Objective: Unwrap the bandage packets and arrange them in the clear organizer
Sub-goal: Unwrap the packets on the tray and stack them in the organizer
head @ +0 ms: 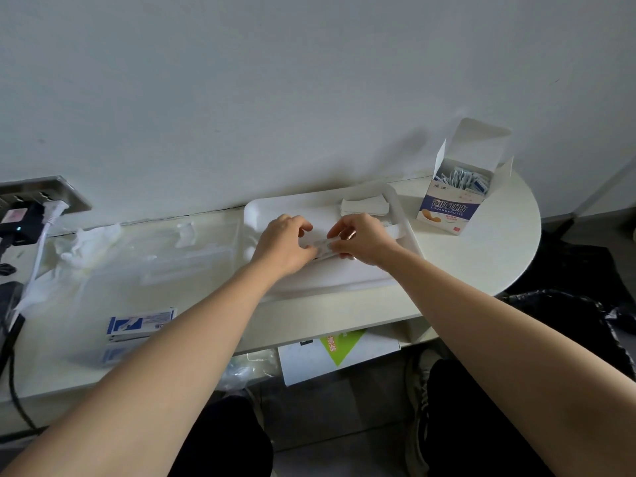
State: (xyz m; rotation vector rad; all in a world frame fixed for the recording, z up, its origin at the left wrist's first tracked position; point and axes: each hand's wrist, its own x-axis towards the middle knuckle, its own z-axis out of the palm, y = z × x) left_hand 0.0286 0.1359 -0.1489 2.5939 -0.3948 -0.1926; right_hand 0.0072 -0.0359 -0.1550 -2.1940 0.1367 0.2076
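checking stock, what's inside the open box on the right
Blue-and-white bandage packets stand loosely in the box, top flap open. Its walls hide how far down they go.

The white desk (481,259) stands against the wall, its right end rounded. A white tray (292,206) lies at the middle of the back edge, and an open bandage box (447,208) stands just beside it toward the right end. Left of the tray lies the clear organizer (192,249), with crumpled white paper (86,242) by the back edge. A blue-and-white packet (141,323) lies near the front edge.
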